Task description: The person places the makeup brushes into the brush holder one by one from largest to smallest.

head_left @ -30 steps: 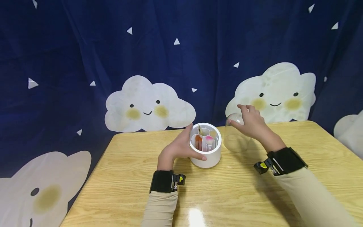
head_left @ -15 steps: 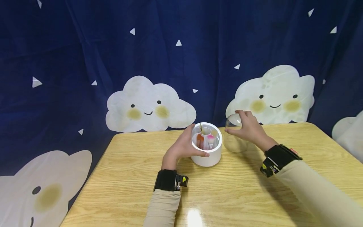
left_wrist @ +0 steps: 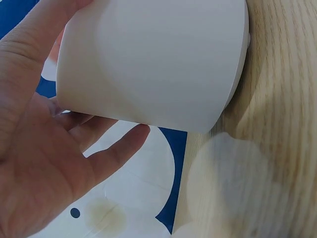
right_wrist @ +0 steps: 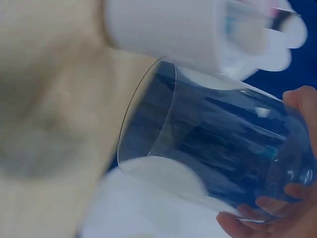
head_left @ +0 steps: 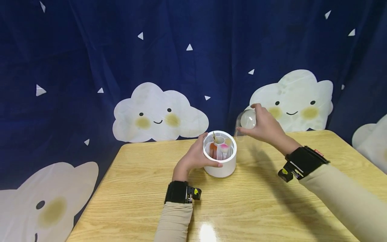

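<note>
A round white makeup brush holder (head_left: 221, 169) with inner compartments stands on the table, several makeup brushes (head_left: 224, 150) inside it. My left hand (head_left: 195, 155) grips it from the left, thumb across its front near the rim. In the left wrist view, the fingers lie along the smooth white wall (left_wrist: 148, 64). To the right, my right hand (head_left: 266, 126) holds a clear dome cover (head_left: 246, 121) by its rounded top. The cover's open end (right_wrist: 146, 116) points down toward the table, raised off it in the right wrist view, beside the holder.
The wooden table (head_left: 136, 188) has its back edge just behind the holder, against a dark blue curtain (head_left: 169, 43) with cloud prints. A shadow of the right arm falls across the table's right side.
My right hand has lifted the clear dome cover up off the table and slightly toward the holder. The left hand keeps its grip on the makeup brush holder, nearly still.
</note>
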Demonstrator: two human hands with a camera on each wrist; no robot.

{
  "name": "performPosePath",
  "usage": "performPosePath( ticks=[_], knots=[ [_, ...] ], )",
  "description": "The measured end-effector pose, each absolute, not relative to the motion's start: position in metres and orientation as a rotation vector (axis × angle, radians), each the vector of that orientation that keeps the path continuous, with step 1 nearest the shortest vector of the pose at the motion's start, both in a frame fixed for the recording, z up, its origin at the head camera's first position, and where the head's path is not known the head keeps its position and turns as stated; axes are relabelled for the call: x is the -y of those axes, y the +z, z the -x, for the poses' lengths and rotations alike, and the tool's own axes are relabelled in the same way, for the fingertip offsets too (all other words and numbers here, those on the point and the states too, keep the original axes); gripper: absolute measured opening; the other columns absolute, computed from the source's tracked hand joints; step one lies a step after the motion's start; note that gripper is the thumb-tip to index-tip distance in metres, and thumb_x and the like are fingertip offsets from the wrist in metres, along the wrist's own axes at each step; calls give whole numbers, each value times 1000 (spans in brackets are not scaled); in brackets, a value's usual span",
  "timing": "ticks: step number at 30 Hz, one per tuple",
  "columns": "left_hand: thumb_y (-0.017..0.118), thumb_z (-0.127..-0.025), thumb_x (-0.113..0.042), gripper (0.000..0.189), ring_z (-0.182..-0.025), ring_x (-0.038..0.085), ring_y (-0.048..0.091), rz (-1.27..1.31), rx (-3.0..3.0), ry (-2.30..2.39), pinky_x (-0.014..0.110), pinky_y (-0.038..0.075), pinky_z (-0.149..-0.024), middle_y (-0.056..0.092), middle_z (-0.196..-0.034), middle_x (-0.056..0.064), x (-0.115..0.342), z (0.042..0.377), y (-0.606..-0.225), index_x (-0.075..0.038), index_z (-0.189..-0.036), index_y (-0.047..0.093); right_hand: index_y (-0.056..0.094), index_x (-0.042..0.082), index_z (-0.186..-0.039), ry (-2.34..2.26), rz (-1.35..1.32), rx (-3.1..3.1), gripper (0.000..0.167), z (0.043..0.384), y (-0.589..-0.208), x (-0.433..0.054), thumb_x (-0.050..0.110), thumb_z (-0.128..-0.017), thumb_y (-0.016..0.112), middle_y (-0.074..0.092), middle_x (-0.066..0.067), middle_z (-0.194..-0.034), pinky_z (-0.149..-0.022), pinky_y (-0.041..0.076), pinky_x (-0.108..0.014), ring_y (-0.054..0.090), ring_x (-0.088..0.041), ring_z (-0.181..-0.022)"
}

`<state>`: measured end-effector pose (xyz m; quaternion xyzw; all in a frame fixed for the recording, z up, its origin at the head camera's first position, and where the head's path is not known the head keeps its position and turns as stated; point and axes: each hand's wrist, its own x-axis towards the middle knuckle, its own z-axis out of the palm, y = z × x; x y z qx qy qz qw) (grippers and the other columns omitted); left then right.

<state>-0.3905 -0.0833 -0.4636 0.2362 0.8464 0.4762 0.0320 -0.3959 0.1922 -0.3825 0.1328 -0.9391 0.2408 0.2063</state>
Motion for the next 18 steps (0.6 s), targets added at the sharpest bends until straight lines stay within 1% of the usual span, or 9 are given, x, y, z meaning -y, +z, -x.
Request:
performPosePath(
  ticks=[3,4,7,9,12,18],
  knots=[
    [102,-57,-23,131,-133,22,50,-723,-2595,1476,43,34,-116,50,-147,6,84,390,-464,-12,-159,20,41,-5,-138,657,-369,2561,91,389,-354,-185,46,-76,85,55,-29,-131,-83,50,-58,56,-43,-109],
    [102,-57,-23,131,-133,21,50,-720,-2592,1479,43,34,-116,50,-146,6,84,390,-464,-13,-159,20,42,-4,-137,664,-372,2542,89,387,-345,-183,45,-76,85,54,-28,-132,-81,49,-57,55,-42,-107],
    [102,-57,-22,131,-133,21,49,-713,-2587,1486,42,33,-116,51,-146,6,85,390,-464,-13,-159,20,42,-2,-137,702,-395,2481,86,382,-324,-175,44,-77,84,52,-25,-137,-87,48,-57,54,-41,-110],
    [101,-57,-21,131,-133,21,49,-716,-2588,1486,43,33,-117,51,-146,6,86,390,-465,-13,-159,19,42,-1,-136,751,-422,2443,84,380,-314,-168,42,-78,85,52,-24,-137,-88,48,-56,55,-40,-111],
    [101,-58,-22,131,-135,21,48,-724,-2587,1479,43,32,-117,50,-147,6,86,391,-465,-12,-159,18,44,-1,-135,801,-466,2419,83,376,-307,-156,41,-77,86,52,-22,-137,-92,48,-56,56,-40,-115],
    [100,-60,-25,130,-135,20,48,-752,-2579,1473,43,34,-116,47,-149,6,85,391,-466,-13,-160,17,45,3,-135,850,-524,2460,82,371,-311,-134,44,-78,85,54,-22,-131,-92,52,-55,58,-39,-118]
  ],
)
